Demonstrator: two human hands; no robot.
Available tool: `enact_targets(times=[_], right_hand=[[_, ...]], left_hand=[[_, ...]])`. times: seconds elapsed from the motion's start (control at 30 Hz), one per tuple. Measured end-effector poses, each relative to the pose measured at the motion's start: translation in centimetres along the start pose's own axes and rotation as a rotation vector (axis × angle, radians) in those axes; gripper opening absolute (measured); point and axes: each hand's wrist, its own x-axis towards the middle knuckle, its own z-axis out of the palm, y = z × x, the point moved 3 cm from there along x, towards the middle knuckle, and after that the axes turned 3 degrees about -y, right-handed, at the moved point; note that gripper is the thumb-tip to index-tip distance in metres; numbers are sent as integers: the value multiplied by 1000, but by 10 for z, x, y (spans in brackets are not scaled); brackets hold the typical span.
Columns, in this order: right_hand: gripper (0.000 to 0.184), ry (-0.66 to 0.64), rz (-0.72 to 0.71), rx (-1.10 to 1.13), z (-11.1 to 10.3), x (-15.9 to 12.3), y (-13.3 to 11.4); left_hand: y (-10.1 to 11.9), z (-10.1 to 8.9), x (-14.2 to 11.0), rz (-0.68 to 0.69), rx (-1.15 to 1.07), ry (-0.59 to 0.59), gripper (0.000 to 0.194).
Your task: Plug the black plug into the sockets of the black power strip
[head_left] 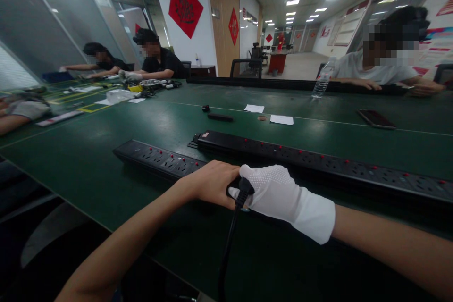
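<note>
My bare left hand lies curled over the near black power strip on the green table, gripping its right part. My right hand, in a white dotted glove, pinches a black plug whose cable hangs down toward me. The two hands touch at the plug. A second, longer black power strip with red switches lies just behind them.
Farther back on the table lie a phone, paper slips, a small black bar and a water bottle. People sit along the far side and at the left, working with small items. The table's near edge runs below my forearms.
</note>
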Motion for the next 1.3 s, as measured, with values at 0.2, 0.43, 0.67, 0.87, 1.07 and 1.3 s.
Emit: enact_targets(times=[0.2, 0.43, 0.67, 0.87, 1.07, 1.3], right_hand=[[30, 7, -7, -23, 2, 0, -1], [30, 11, -1, -30, 2, 0, 0], [29, -8, -17, -4, 1, -1, 1], [30, 8, 6, -20, 1, 0, 0], [32, 2, 18, -23, -1, 0, -1], [28, 24, 12, -17, 1, 0, 0]], left_hand=[[0, 0, 0, 5, -13, -13, 55], [1, -1, -1, 2, 3, -5, 54], [0, -1, 0, 9, -9, -7, 54], [0, -1, 0, 6, -30, -10, 55], [1, -3, 0, -1, -22, -11, 54], [0, -2, 1, 1, -21, -11, 51]])
